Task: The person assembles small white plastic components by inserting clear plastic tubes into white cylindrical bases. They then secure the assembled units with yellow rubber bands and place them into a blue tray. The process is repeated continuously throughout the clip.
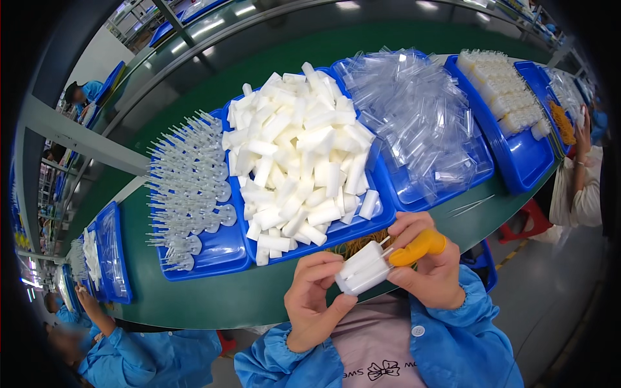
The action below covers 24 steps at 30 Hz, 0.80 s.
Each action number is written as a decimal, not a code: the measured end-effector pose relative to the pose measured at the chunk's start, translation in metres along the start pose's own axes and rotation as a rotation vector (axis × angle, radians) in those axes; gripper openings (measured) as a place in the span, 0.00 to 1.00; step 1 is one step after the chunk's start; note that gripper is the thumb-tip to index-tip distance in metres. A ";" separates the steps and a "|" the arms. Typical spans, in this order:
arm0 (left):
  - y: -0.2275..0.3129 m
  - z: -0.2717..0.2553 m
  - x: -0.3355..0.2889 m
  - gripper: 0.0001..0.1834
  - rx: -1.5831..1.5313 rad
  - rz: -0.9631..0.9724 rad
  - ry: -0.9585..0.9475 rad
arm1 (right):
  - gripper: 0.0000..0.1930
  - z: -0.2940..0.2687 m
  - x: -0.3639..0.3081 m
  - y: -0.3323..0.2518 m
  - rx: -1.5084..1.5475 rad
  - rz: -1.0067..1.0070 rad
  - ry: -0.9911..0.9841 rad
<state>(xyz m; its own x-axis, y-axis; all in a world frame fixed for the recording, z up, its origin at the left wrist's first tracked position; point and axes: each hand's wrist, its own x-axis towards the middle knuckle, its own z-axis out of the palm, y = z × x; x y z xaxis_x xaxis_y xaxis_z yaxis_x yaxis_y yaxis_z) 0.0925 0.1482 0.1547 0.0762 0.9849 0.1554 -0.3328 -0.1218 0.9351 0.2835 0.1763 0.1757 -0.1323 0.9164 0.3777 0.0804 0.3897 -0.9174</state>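
In front of my chest I hold a small bundle of white foam pieces [362, 268] with a clear, shiny outer surface. Thin white stems stick out of its right end. My left hand [315, 299] is closed on the bundle's left end, thumb below and fingers above. My right hand [427, 262] pinches the stem end; a yellow finger cot covers one of its fingers. Just beyond the bundle, partly hidden by my hands, lie yellow-brown rubber bands [349, 247]. A blue tray [381, 218] heaped with white foam sticks [297, 155] stands directly ahead.
On the green table [220, 304], a left tray holds clear stemmed parts [187, 187]. Right of the foam, another holds clear plastic tubes [414, 116]. Farther right is a tray [517, 155] of foam-filled pieces [501, 90]. Thin sticks [471, 205] lie near the edge. Co-workers sit on both sides.
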 end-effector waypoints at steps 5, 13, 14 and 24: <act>-0.010 -0.014 -0.004 0.25 0.009 -0.010 -0.007 | 0.13 -0.011 0.018 -0.011 -0.086 0.038 -0.100; -0.006 -0.014 -0.004 0.25 -0.140 -0.073 0.015 | 0.12 -0.051 0.085 0.042 -1.316 -0.344 -0.092; -0.006 -0.014 -0.004 0.25 -0.143 -0.079 0.010 | 0.12 -0.052 0.088 0.045 -1.341 -0.349 -0.106; -0.011 -0.015 -0.004 0.28 -0.111 -0.057 0.080 | 0.12 -0.049 0.062 0.018 -0.379 -0.052 0.125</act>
<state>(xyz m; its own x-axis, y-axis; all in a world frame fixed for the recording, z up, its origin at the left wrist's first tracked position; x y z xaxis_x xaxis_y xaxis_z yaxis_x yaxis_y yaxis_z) 0.0816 0.1474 0.1394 0.0239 0.9970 0.0731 -0.4320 -0.0557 0.9001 0.3250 0.2446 0.1883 -0.0268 0.8894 0.4564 0.4382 0.4208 -0.7943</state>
